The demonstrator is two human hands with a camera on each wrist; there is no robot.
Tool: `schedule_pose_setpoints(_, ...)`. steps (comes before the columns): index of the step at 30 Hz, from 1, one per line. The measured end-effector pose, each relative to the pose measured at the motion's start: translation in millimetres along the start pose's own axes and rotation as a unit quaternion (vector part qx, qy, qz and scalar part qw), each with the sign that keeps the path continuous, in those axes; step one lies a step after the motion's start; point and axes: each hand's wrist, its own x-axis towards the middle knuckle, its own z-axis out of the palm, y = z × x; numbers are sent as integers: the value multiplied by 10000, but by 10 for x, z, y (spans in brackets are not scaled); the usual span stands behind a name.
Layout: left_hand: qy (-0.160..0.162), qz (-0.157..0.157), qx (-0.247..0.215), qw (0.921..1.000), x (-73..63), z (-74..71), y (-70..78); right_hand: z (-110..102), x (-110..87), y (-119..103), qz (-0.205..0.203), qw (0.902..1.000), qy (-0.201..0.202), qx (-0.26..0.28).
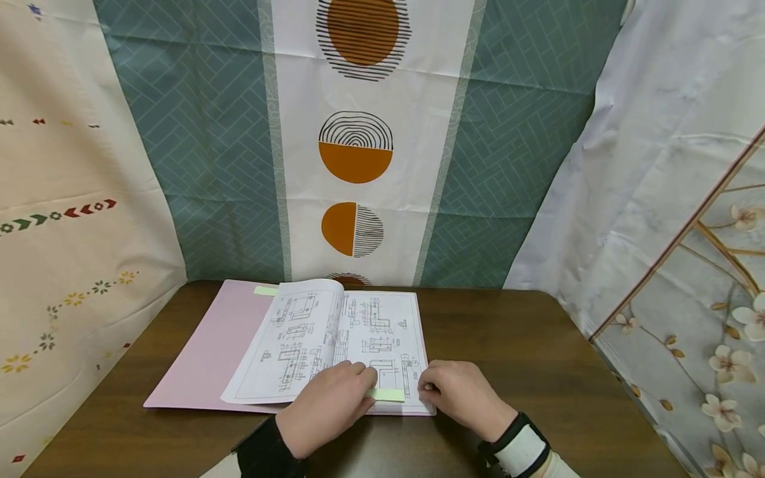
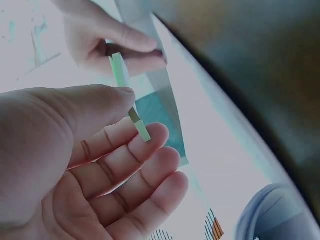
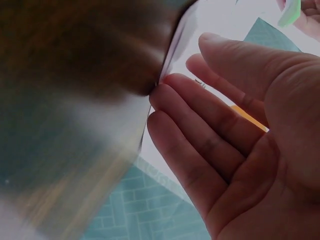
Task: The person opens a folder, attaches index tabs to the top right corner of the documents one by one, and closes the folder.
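An open booklet of technical drawings (image 1: 376,318) lies on the table with its pink cover (image 1: 218,342) spread out at the left. Over the lower part of the right-hand page, my left hand (image 1: 335,401) pinches a pale green sticky note (image 1: 388,395) between thumb and fingers. The left wrist view shows the note's narrow end between thumb and fingertips. My right hand (image 1: 460,395) is at the lower right corner of the page. In the right wrist view its extended fingers (image 3: 197,137) rest at the paper's edge, with the thumb held apart from them.
Another pale green sticky note (image 1: 265,291) sticks to the top of the pink cover. The left page bulges upward near the spine. Dark brown table (image 1: 508,338) extends to the right. Patterned cloths (image 1: 370,232) hang behind and at both sides.
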Motion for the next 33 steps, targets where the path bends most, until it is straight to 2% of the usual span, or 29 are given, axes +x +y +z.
schedule_pose_setpoints(5, 47, -149, 26, 9999, 119, 7, -72, -12, 45, 4, -32, 10000, -14, -3)
schedule_pose_setpoints(16, 95, -476, 95, 9988, 282, 70, -191, -100, 232, -85, -133, 9990, 418, 89)
schedule_pose_setpoints(25, 132, -403, 6, 9991, 319, 124, -218, -46, 361, -164, -353, 9974, 623, 41)
schedule_pose_setpoints(33, 149, -504, -242, 9983, 316, 127, -213, -23, 383, -173, -360, 9966, 717, 169)
